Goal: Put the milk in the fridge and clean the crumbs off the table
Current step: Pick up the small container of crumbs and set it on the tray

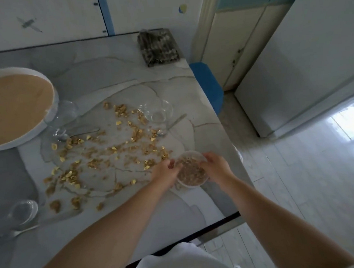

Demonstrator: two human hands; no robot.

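Note:
Brown and yellow crumbs [102, 155] lie scattered across the middle of the marble table [109, 75]. A small clear plastic bowl [192, 168], partly filled with crumbs, stands near the table's right edge. My right hand [215, 165] grips the bowl's right rim. My left hand [166, 172] is at the bowl's left rim with its fingers curled around a few crumbs. No milk is in view. The white fridge [305, 66] stands at the right, doors closed.
A large round white tray [51, 113] with a tan inside sits at the left. Glass bowls [156, 111] [23, 211] [65, 112] and spoons [75, 134] stand among the crumbs. A dark folded cloth [158, 47] lies at the far edge. A blue stool [207, 83] stands beside the table.

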